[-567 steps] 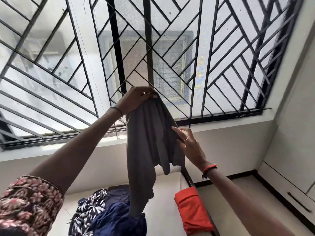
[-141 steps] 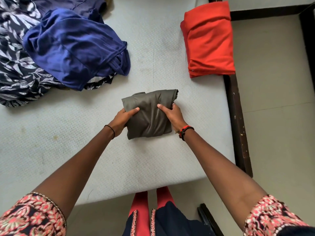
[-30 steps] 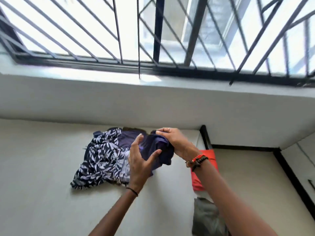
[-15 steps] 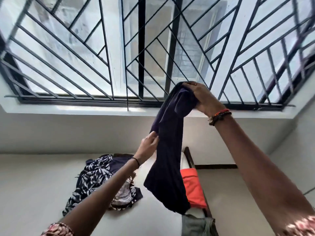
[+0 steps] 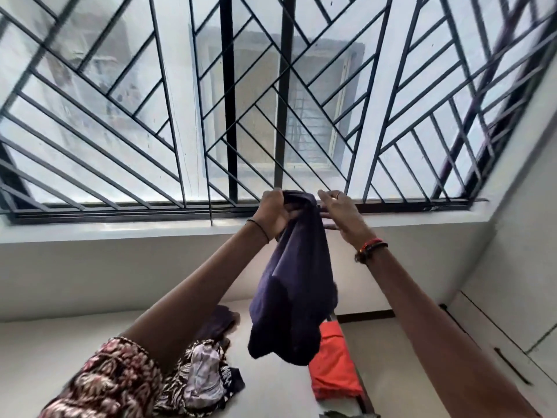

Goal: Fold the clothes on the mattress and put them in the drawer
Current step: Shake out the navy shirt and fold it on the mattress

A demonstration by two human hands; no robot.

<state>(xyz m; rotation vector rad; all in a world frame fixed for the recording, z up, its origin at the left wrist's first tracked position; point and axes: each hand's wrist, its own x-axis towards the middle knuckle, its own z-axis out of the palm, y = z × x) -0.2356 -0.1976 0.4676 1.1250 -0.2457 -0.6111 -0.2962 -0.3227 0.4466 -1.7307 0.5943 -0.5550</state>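
Raised before the barred window (image 5: 126,122), the left hand (image 5: 270,215) grips the bunched top of a dark blue garment (image 5: 297,300) and the right hand (image 5: 340,214) pinches its edge. The garment hangs above the mattress (image 5: 42,354), where patterned clothes (image 5: 205,380) and a folded red cloth (image 5: 333,368) lie. The drawer (image 5: 510,367) is closed.

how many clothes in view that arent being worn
5: a dark blue garment held up, a folded orange one on the mattress, a grey sliver at the bottom edge, a patterned piece and a dark purple one lower left. More may hide beneath.
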